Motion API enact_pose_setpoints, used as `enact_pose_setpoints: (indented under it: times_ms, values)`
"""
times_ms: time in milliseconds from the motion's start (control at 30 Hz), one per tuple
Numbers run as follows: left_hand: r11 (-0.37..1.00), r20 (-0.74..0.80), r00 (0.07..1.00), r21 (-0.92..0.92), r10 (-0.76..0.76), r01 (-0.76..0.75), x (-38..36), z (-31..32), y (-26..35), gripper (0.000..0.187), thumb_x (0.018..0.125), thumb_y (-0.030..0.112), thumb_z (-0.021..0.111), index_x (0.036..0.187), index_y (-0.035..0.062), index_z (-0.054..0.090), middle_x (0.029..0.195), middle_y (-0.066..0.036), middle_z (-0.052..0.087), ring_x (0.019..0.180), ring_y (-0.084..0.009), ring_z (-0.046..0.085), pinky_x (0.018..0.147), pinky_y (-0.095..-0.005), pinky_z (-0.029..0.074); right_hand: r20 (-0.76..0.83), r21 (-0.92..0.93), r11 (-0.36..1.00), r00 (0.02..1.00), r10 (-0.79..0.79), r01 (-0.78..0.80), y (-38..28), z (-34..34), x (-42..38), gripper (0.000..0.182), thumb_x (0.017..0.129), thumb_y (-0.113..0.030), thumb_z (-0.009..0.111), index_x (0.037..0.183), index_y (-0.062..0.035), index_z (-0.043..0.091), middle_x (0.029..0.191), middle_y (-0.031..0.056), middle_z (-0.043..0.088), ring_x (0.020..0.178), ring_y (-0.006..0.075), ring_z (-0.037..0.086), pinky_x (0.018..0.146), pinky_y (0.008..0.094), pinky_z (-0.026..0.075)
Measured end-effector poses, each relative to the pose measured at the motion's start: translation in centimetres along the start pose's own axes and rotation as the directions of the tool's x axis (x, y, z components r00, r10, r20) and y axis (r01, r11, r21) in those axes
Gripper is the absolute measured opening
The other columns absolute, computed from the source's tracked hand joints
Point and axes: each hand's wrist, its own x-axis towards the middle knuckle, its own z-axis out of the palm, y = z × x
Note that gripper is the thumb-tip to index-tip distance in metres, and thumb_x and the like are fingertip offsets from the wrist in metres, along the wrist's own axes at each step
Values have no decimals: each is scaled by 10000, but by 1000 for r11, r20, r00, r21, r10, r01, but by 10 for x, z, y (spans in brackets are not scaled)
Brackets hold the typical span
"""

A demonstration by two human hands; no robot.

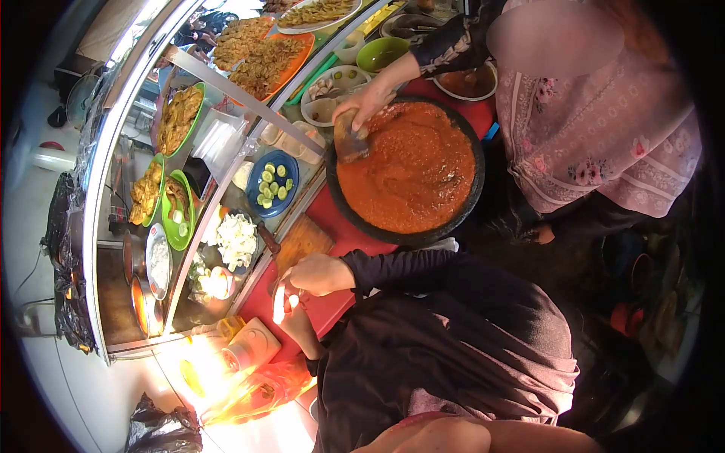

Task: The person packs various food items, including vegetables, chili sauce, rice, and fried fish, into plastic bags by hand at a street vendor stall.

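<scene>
My right hand is closed in front of the wooden cutting board, above a red surface. Just below it, my left hand is closed too, its fingertips raised toward the right. Between them, a pale, narrow thing glares in the sunlight; its kind cannot be made out, nor which hand grips it. A brown handle lies at the board's left edge. Behind the board are a dish of chopped white pieces and a blue plate of cucumber slices.
A co-worker's hand holds a stone pestle in a big dark mortar of red sauce. To the left stands a glass display case with plates of fried food. An orange plastic bag lies at lower left.
</scene>
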Motion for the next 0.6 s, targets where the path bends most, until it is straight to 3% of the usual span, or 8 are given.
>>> enact_pose_setpoints:
  times_ms: [33,67,133,200,267,333,433,600]
  values:
    - [989,-14,996,123,-84,85,0,-6,-2,310,813,-55,464,1107,-57,562,826,-78,610,654,-115,566,532,-215,427,0,-1,1000,1000,7,-7,-5,-1,2,200,655,-192,667,805,-62,640,762,108,641,735,326,625,593,417,488]
    - [990,0,996,117,-84,83,0,-7,-5,310,813,-55,464,1107,-57,562,826,-78,610,654,-115,566,532,-215,427,-27,32,999,999,-21,22,-8,-4,3,200,659,-197,663,805,-60,644,755,114,640,738,330,625,594,417,492]
    - [978,-75,979,-78,188,-194,4,1,-9,261,828,-34,485,1073,-69,568,944,-105,620,783,-158,593,618,-244,478,-59,33,999,998,-17,19,-9,-12,4,202,664,-201,659,805,-58,649,747,119,639,740,335,625,594,417,495]
    - [974,-35,974,34,225,-224,10,-7,-18,203,856,11,507,1030,-64,579,990,-106,612,808,-173,586,671,-251,482,75,6,1000,997,18,-18,-8,-16,7,207,721,-214,642,834,-41,633,866,134,632,818,333,605,666,417,476]
    - [996,-25,997,-34,79,-80,-2,-2,10,195,867,27,500,1032,-50,566,890,-77,592,732,-156,553,626,-245,458,65,37,999,997,28,-30,-11,-25,4,194,725,-210,636,789,-27,615,839,143,619,798,338,598,654,421,467]
    - [994,-66,995,-73,73,-78,-8,0,12,200,867,52,509,1040,-38,557,878,-65,570,740,-147,533,646,-255,447,53,79,997,998,21,-25,-15,-35,5,195,728,-206,629,743,-14,597,812,152,606,778,342,591,642,426,458]
    - [988,-83,994,-132,73,-84,-1,8,14,211,868,81,521,1048,-26,546,868,-52,547,752,-138,512,671,-266,435,-93,229,959,984,-151,169,-19,-44,4,214,764,-201,618,682,-13,558,762,143,562,706,335,563,594,436,420]
    - [959,56,990,-260,128,-109,9,27,14,222,865,99,529,1051,-21,541,884,-52,542,776,-136,505,702,-273,428,-32,247,968,999,-43,50,-28,-58,2,179,778,-183,635,713,-25,580,824,121,534,727,315,563,588,408,414]
